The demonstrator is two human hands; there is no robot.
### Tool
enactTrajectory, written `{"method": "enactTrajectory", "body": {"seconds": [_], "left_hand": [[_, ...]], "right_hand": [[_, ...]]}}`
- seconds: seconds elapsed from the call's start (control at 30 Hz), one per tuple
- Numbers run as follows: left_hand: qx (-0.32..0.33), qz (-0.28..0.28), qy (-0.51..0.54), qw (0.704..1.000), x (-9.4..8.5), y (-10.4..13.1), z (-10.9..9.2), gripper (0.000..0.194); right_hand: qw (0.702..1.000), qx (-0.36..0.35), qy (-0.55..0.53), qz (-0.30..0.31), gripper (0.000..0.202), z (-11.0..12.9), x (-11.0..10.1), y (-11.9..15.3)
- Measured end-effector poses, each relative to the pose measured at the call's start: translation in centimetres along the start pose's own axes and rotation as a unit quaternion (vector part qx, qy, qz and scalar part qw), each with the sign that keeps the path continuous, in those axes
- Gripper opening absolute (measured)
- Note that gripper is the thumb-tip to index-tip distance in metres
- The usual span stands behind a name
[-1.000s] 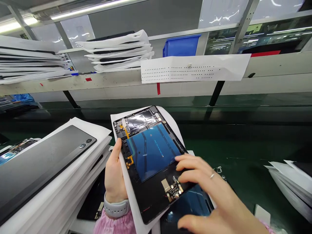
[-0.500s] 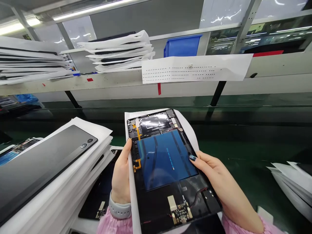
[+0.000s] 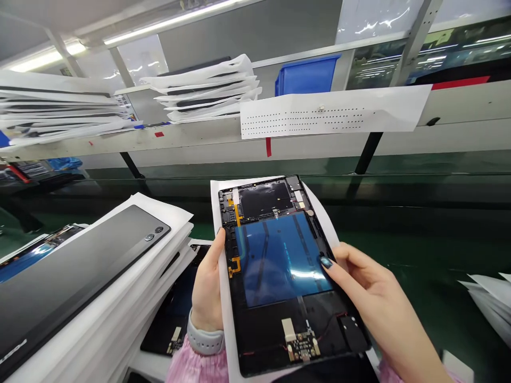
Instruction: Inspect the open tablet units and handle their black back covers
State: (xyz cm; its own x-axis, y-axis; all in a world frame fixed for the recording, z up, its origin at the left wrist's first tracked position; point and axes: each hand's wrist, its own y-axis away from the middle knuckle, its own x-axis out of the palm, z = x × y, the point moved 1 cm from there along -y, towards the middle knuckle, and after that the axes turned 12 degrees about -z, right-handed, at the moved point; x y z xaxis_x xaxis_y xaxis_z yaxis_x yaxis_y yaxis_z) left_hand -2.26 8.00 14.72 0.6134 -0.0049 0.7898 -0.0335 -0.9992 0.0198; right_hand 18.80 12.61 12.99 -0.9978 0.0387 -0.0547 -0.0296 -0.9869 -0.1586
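An opened tablet, its inside facing up, is held between my two hands. It shows a large blue battery, an orange flex cable and a small circuit board near its bottom end. Behind it lies a sheet of white paper. My left hand grips the tablet and sheet at the left edge, thumb on the rim, other fingers hidden beneath. On the right edge, my right hand pinches the tablet, its thumb close to the battery's side.
To the left, a grey tablet back tops a tall stack of white sheets. Another opened tablet lies partly under that stack. White packets and a blue bin sit on the shelf. Papers stand at the right.
The view has swung slightly left, so things sit farther right. Both hands still hold the tablet, which has tilted a little; the glare has moved from its upper part onto the battery.
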Motion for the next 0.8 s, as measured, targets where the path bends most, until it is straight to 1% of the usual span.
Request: {"method": "enactTrajectory", "body": {"seconds": [0.03,0.13,0.17,0.2,0.27,0.33,0.4,0.5,0.57,0.63,0.67,0.7,0.77,0.8], "left_hand": [[-0.006,-0.005,0.001,1.000,-0.1,0.0,0.0,0.045],[-0.022,-0.014,-0.003,1.000,-0.2,0.1,0.1,0.045],[-0.028,-0.015,-0.004,0.999,-0.2,0.1,0.1,0.045],[-0.035,-0.013,-0.004,0.999,-0.2,0.2,0.2,0.046],[-0.055,-0.009,-0.001,0.998,-0.1,0.2,0.5,0.046],[-0.077,-0.006,0.001,0.997,0.1,0.2,0.8,0.047],[-0.094,-0.008,-0.005,0.996,0.2,0.2,1.1,0.047],[-0.094,-0.039,-0.038,0.994,0.0,0.3,1.3,0.043],[-0.045,-0.071,-0.090,0.992,-0.5,0.4,1.2,0.035],[0.024,-0.066,-0.177,0.982,-0.9,0.5,0.9,0.029],[0.052,-0.049,-0.225,0.972,-1.0,0.6,0.8,0.031],[0.068,-0.027,-0.268,0.961,-1.1,0.7,0.7,0.037],[0.076,0.006,-0.326,0.942,-1.0,0.9,0.6,0.049],[0.079,0.010,-0.343,0.936,-0.9,1.0,0.6,0.052]], "right_hand": [[0.999,0.022,-0.023,-0.006,0.035,0.1,-0.1,-0.1],[0.990,0.107,-0.093,-0.012,0.075,0.4,-0.6,-0.4],[0.986,0.133,-0.105,0.003,0.081,0.5,-0.8,-0.5],[0.981,0.155,-0.111,0.025,0.081,0.6,-0.9,-0.7],[0.974,0.183,-0.114,0.076,0.070,0.7,-1.2,-0.8],[0.971,0.190,-0.103,0.106,0.055,0.6,-1.5,-0.8],[0.976,0.179,-0.079,0.100,0.046,0.6,-1.8,-0.8],[0.985,0.153,-0.044,0.070,0.047,0.8,-2.4,-0.5],[0.987,0.146,-0.035,0.053,0.049,1.3,-2.9,-0.2],[0.987,0.151,-0.032,0.038,0.050,1.8,-3.4,0.1],[0.987,0.155,-0.031,0.031,0.050,2.0,-3.6,0.2],[0.987,0.159,-0.029,0.024,0.049,2.2,-3.9,0.4],[0.987,0.159,-0.026,0.011,0.048,2.3,-4.3,0.6],[0.988,0.154,-0.024,0.006,0.046,2.3,-4.6,0.7]]}}
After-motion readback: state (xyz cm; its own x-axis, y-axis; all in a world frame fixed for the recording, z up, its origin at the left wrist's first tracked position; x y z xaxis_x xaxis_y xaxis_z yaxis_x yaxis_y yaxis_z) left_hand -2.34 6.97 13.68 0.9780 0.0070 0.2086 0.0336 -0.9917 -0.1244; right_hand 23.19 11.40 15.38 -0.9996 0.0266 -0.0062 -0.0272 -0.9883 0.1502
